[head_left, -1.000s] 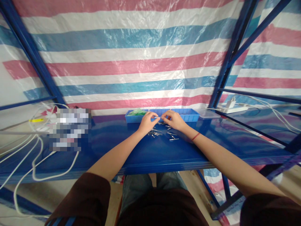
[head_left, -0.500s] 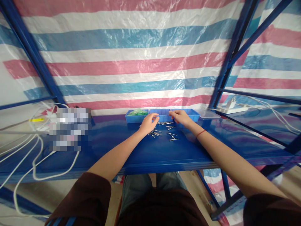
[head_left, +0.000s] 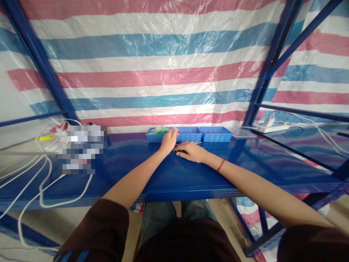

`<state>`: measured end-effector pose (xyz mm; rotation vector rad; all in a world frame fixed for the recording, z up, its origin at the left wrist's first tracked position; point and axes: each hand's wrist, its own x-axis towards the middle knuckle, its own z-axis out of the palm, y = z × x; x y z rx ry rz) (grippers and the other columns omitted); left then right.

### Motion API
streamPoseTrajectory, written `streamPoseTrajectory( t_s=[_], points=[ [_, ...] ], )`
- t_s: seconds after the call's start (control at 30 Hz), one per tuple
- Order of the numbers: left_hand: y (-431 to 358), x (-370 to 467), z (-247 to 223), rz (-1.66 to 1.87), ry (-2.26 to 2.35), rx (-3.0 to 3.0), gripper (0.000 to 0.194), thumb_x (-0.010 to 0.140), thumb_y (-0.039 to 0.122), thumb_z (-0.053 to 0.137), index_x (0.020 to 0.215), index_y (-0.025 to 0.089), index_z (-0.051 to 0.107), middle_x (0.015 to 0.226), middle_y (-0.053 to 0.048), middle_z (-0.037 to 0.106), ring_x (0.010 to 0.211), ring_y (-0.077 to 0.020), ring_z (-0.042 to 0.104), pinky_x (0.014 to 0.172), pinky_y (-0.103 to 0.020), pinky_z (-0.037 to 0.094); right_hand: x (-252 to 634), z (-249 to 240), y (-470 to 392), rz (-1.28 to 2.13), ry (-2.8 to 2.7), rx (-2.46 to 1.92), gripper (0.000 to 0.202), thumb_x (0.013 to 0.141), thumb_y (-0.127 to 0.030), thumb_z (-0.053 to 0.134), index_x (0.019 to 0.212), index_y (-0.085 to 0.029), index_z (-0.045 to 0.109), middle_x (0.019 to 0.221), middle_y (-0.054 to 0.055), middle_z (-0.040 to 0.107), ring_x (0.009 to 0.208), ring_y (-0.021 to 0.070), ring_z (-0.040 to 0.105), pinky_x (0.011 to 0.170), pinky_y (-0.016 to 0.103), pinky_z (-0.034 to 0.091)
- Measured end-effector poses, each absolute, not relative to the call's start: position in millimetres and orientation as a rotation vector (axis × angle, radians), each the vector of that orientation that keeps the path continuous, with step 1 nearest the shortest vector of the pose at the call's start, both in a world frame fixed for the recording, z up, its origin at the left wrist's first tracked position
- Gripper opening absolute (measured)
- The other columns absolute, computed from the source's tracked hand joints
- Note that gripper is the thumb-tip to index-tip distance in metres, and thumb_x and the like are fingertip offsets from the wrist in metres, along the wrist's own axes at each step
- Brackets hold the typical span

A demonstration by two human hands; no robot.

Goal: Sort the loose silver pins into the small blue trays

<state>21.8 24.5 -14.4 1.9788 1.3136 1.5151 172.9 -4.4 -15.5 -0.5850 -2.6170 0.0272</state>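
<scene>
My left hand (head_left: 169,142) stands on its edge at the front of the blue bins, fingers stretched out and no held thing visible in it. Palm down, my right hand (head_left: 190,151) rests over the small metal pins, which look like blind rivets (head_left: 194,142). Its fingers are slightly curved and point toward my left wrist; most of the rivets are hidden beneath it. The left blue bin (head_left: 155,138) contains green-and-white plastic bags (head_left: 159,130). Beside it are a middle blue bin (head_left: 191,136) and a right blue bin (head_left: 216,136), with small contents I cannot make out.
The blue table (head_left: 163,178) stands against a striped plastic sheet (head_left: 152,76). A clear plastic lid (head_left: 244,133) lies right of the bins, near a white power strip (head_left: 275,125). White cables (head_left: 43,185) and a pixelated pile (head_left: 83,149) occupy the left.
My right hand has come down from the bins to the rivets and moved left, beside my left hand. My left hand has turned upright, its fingers straighter.
</scene>
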Motion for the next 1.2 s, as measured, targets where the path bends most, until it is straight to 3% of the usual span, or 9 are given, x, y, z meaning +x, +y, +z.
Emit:
streamPoseTrajectory(
  t_s=[0.3, 0.5, 0.6, 0.7, 0.9, 1.2],
  points=[
    [20.9, 26.9, -14.5, 1.379, 1.299, 1.999, 0.042, 0.092, 0.04, 0.028, 0.098, 0.016, 0.062, 0.086, -0.006, 0.068, 0.081, -0.0151, 0.062, 0.08, -0.027, 0.047, 193.1, -17.4, 14.1, -0.003, -2.397, -0.946, 0.024, 0.075, -0.007, 0.05, 0.083, -0.02, 0.069, 0.085, 0.006, 0.071, 0.079, 0.0198, 0.064, 0.075, 0.029, 0.045],
    [24.4, 26.2, -18.2, 1.282, 1.309, 2.038, 0.028, 0.083, 0.018, 0.043, 0.104, 0.016, 0.061, 0.095, -0.005, 0.068, 0.089, -0.0151, 0.063, 0.084, -0.028, 0.048, 195.3, -18.0, 24.1, 0.286, -2.047, -1.005, 0.024, 0.071, -0.012, 0.056, 0.094, -0.017, 0.062, 0.079, 0.003, 0.067, 0.066, 0.0134, 0.06, 0.068, 0.026, 0.047],
    [21.0, 28.0, -17.7, 1.227, 1.292, 2.069, 0.026, 0.08, 0.02, 0.051, 0.102, 0.015, 0.063, 0.097, -0.006, 0.068, 0.09, -0.0166, 0.063, 0.086, -0.029, 0.048, 198.3, -19.1, 29.7, 0.503, -1.923, -1.007, 0.031, 0.069, -0.016, 0.059, 0.1, -0.015, 0.058, 0.078, 0.003, 0.067, 0.063, 0.012, 0.06, 0.067, 0.026, 0.049],
    [15.3, 30.8, -15.3, 1.232, 1.21, 2.132, 0.022, 0.08, 0.027, 0.054, 0.095, 0.016, 0.065, 0.098, -0.006, 0.069, 0.091, -0.0176, 0.063, 0.088, -0.031, 0.047, 200.8, -19.8, 32.9, 0.601, -1.889, -0.976, 0.022, 0.07, -0.02, 0.06, 0.092, -0.014, 0.061, 0.082, 0.006, 0.067, 0.07, 0.0137, 0.062, 0.07, 0.027, 0.049],
    [13.6, 33.9, -14.2, 1.349, 1.174, 2.124, 0.016, 0.078, 0.029, 0.057, 0.084, 0.016, 0.064, 0.088, -0.004, 0.069, 0.082, -0.0162, 0.063, 0.082, -0.03, 0.049, 201.0, -17.6, 31.3, 0.52, -1.949, -0.878, 0.017, 0.073, -0.025, 0.058, 0.085, -0.014, 0.063, 0.08, 0.005, 0.067, 0.071, 0.0139, 0.061, 0.071, 0.027, 0.048],
    [11.5, 34.6, -11.0, 1.466, 1.072, 2.097, 0.011, 0.078, 0.026, 0.058, 0.082, 0.016, 0.061, 0.085, -0.003, 0.066, 0.077, -0.0139, 0.063, 0.074, -0.026, 0.05, 196.7, -12.2, 22.6, 0.468, -1.968, -0.839, 0.018, 0.073, -0.029, 0.059, 0.082, -0.014, 0.063, 0.075, 0.004, 0.067, 0.066, 0.0141, 0.059, 0.065, 0.027, 0.047]
  ],
)
